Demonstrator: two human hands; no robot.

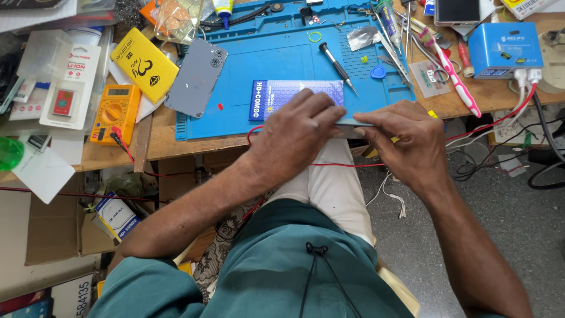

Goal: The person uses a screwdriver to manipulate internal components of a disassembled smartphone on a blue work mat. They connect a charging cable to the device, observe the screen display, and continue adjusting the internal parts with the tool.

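Both hands grip one flat blue box (294, 97) at the near edge of the blue work mat (259, 47). Left hand (297, 132) lies closed over its front side, right hand (406, 141) pinches its right end between the fingers. The mat lies on a crowded wooden bench (471, 97) above a grey floor (518, 218). A grey phone back (196, 78), a yellow multimeter (115, 112) and a screwdriver (336, 66) lie around. The box's long axis runs left to right, parallel to the bench edge.
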